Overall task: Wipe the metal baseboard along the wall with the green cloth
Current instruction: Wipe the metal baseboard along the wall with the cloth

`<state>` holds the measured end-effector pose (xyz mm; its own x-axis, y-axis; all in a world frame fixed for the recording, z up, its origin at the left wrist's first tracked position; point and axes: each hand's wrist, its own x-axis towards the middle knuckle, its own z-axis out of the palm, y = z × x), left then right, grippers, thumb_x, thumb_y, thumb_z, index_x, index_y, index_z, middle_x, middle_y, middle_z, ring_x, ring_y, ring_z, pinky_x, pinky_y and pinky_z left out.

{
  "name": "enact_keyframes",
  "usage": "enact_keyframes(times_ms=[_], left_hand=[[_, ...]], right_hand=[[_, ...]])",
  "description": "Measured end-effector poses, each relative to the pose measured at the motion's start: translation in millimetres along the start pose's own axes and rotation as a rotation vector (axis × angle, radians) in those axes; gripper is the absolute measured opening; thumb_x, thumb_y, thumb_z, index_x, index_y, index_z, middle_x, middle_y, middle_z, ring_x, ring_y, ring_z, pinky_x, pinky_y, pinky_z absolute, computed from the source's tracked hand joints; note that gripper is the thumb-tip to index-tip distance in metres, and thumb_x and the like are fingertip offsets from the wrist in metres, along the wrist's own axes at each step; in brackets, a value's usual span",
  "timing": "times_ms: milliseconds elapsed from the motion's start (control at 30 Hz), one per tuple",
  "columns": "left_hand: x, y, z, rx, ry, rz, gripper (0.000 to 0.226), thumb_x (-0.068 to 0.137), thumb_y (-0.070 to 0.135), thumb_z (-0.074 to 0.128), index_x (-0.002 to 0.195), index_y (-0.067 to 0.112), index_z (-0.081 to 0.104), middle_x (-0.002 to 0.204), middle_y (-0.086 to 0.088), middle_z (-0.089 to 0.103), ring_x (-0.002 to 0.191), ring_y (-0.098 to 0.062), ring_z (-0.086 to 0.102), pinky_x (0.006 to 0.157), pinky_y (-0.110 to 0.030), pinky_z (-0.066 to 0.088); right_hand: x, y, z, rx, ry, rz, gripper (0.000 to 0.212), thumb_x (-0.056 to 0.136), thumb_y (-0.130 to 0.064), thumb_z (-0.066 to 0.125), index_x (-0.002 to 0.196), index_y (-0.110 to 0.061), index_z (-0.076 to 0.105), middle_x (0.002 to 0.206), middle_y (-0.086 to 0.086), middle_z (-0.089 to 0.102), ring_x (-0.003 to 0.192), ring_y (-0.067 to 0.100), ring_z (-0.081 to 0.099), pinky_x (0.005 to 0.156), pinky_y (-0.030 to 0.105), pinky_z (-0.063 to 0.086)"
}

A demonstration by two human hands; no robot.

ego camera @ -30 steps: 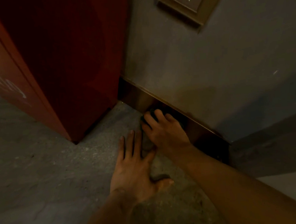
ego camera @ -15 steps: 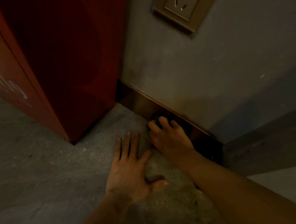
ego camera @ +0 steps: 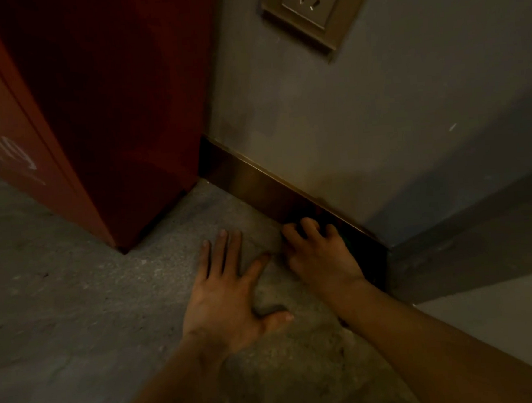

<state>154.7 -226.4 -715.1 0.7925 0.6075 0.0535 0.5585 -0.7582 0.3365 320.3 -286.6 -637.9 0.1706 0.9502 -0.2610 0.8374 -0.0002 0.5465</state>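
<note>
One red cabinet (ego camera: 111, 117) beside baseboard (ego camera: 251, 183); wall socket (ego camera: 311, 6) above.

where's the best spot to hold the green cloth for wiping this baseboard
Palm over its back, from the floor side, as the right hand does now: the green cloth lies bunched against the upright metal baseboard, almost hidden, so fingers curled over it press it flat to the metal.

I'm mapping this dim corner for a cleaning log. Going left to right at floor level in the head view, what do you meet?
Red cabinet → left hand, flat on the floor → right hand, pressed to the metal baseboard → grey wall corner.
</note>
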Motion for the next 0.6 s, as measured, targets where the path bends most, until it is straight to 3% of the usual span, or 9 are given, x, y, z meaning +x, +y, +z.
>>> enact_keyframes(times_ms=[200, 600], left_hand=[[-0.8, -1.5, 0.7, 0.008, -0.009, 0.01, 0.103, 0.069, 0.1, 0.028, 0.152, 0.039, 0.03, 0.166, -0.018, 0.007, 0.152, -0.034, -0.011, 0.12, -0.063, 0.005], [-1.5, -1.1, 2.0, -0.008, 0.012, 0.005, 0.102, 0.07, 0.099, 0.029, 0.152, 0.039, 0.031, 0.165, -0.019, 0.01, 0.152, -0.034, -0.008, 0.12, -0.063, 0.007]], right_hand=[[-9.8, 1.1, -3.0, -0.015, -0.051, 0.012, 0.033, 0.09, -0.006, 0.05, 0.123, -0.004, 0.059, 0.134, 0.015, 0.035, 0.111, 0.041, 0.038, 0.073, 0.048, 0.042], [-21.2, 1.4, -15.9, -0.015, -0.213, 0.083, 0.034, 0.089, -0.011, 0.061, 0.123, -0.014, 0.063, 0.137, 0.014, 0.036, 0.114, 0.042, 0.037, 0.073, 0.044, 0.045]])
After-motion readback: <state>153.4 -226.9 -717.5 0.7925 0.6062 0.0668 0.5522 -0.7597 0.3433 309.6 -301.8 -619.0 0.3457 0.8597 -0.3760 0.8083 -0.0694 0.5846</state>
